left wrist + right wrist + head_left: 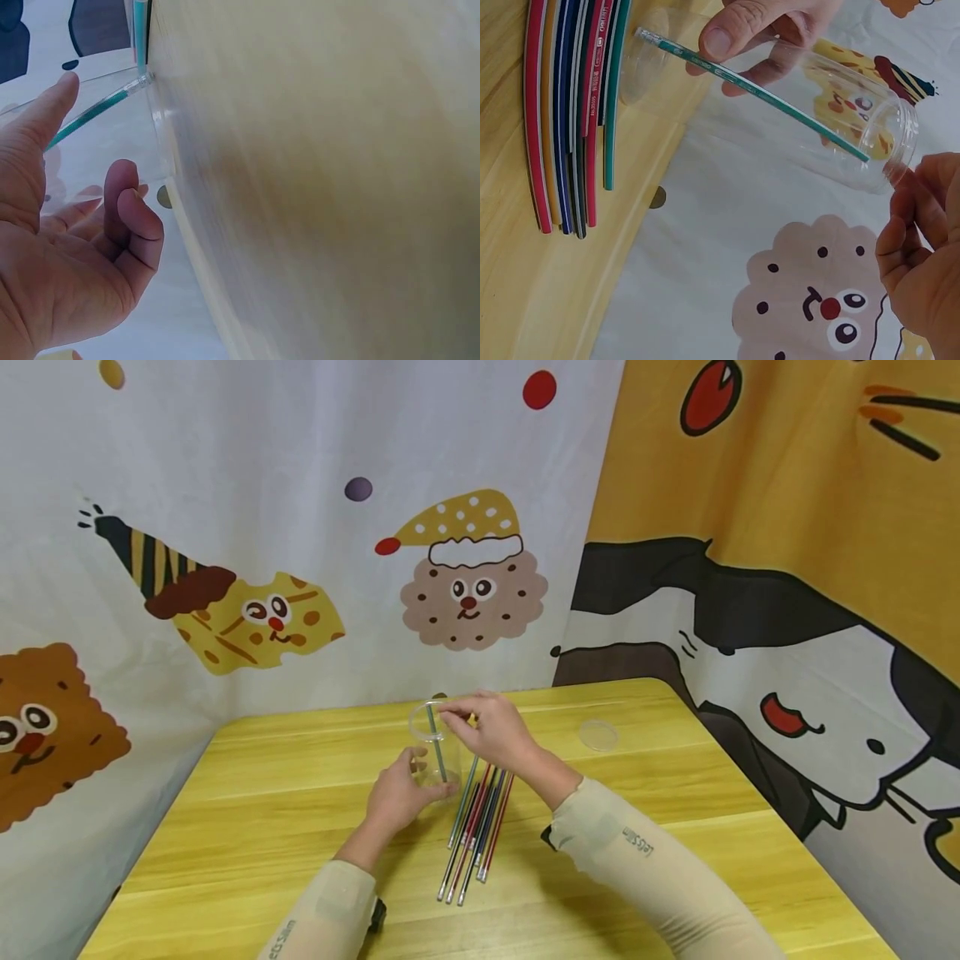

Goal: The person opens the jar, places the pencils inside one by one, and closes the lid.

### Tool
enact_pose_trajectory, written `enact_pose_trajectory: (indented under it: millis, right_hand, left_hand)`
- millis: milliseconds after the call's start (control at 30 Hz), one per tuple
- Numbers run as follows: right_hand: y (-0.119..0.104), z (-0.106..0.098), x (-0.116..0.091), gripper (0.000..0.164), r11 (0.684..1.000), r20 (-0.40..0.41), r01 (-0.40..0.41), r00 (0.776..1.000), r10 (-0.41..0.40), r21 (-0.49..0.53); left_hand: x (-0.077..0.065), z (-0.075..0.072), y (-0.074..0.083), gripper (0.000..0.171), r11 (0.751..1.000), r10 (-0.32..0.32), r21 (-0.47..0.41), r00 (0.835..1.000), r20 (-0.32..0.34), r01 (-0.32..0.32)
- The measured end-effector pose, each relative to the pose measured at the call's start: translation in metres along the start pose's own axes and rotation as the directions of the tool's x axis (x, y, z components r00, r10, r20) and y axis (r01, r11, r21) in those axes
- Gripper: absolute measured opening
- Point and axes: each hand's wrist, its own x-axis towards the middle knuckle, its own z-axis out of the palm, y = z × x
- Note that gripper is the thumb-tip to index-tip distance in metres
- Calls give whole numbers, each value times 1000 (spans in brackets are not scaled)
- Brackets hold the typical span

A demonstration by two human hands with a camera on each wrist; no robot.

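A clear plastic jar [810,161] stands upright on the table with its mouth uncovered. One green pencil [761,91] leans inside it, eraser end at the bottom, other end near the rim. My left hand [397,793] holds the jar low down, thumb on the near side and fingers round the left. Up at the rim is my right hand [491,727], with no pencil in its fingers; whether the fingertips touch the rim is hard to tell. Right of the jar lies a loose bundle of pencils [480,827], in red, green, dark blue and other colours, eraser ends toward me.
A round clear lid [598,736] lies flat on the yellow wood-grain table [285,785], right of the right hand. Behind the table's far edge hangs a cartoon-print curtain [300,468].
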Motion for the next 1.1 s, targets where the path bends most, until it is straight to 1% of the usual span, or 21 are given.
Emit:
enact_pose_trajectory:
  millis: [100,167,233,267,300,333,367,400,467,500,533,567,600,633,667,733,900,1033,1100]
  right_hand:
    - [5,-3,0,21,999,-61,-48,997,48,-3]
    - [12,-4,-1,22,993,-91,-113,990,111,-17]
    - [24,-4,-2,24,975,-70,-218,974,215,-43]
    - [31,-3,-4,26,957,-37,-283,959,282,-63]
    - [38,-3,-6,29,933,12,-348,937,350,-91]
    - [45,-3,-9,34,904,71,-409,905,419,-127]
    - [52,-3,-12,39,871,136,-460,865,484,-174]
    - [59,-3,-15,46,838,199,-498,818,539,-221]
    - [71,-3,-23,59,784,308,-541,723,618,-303]
    - [76,-2,-27,64,767,350,-549,684,641,-332]
    - [80,-2,-31,69,752,379,-556,650,658,-353]
    - [85,-2,-34,73,743,401,-556,626,669,-371]
    - [88,-2,-38,77,735,418,-561,604,678,-381]
    - [91,-1,-41,80,729,430,-561,589,684,-392]
    - [94,-1,-44,83,728,438,-558,582,685,-398]
    - [97,1,-50,89,728,448,-547,574,686,-414]
    - [98,4,-57,93,737,451,-516,583,675,-436]
    - [98,5,-58,94,734,447,-510,583,678,-448]
    - [98,5,-58,94,731,445,-510,581,681,-454]
  left_hand:
    - [0,0,0,89,1000,5,0,1000,-1,-5]
    - [-1,0,1,88,1000,0,-3,1000,1,0]
    - [-2,0,1,88,1000,-6,-7,1000,4,6]
    - [-2,0,1,88,1000,-7,-8,1000,7,7]
    - [-3,0,1,89,1000,-10,-12,1000,9,11]
    - [-3,0,1,90,1000,-17,-13,1000,11,17]
    - [-3,-1,0,90,1000,-21,-15,1000,12,21]
    - [-3,-1,0,91,1000,-24,-15,1000,14,24]
    - [-3,-1,0,92,1000,-26,-12,1000,12,26]
    - [-3,-1,0,92,1000,-27,-8,1000,11,27]
    - [-2,-1,0,92,1000,-29,-4,999,12,29]
    - [-2,0,0,92,1000,-28,0,1000,13,28]
    - [-1,0,0,93,999,-32,0,999,17,32]
    - [-1,0,0,93,1000,-29,5,999,19,28]
    - [0,0,0,93,1000,-30,5,999,22,30]
    - [1,-1,0,93,999,-35,5,999,27,35]
    - [-1,-3,2,97,999,-33,20,999,35,33]
    - [-4,-6,5,110,999,-37,29,998,48,36]
    - [-4,-8,8,116,999,-35,13,999,41,35]
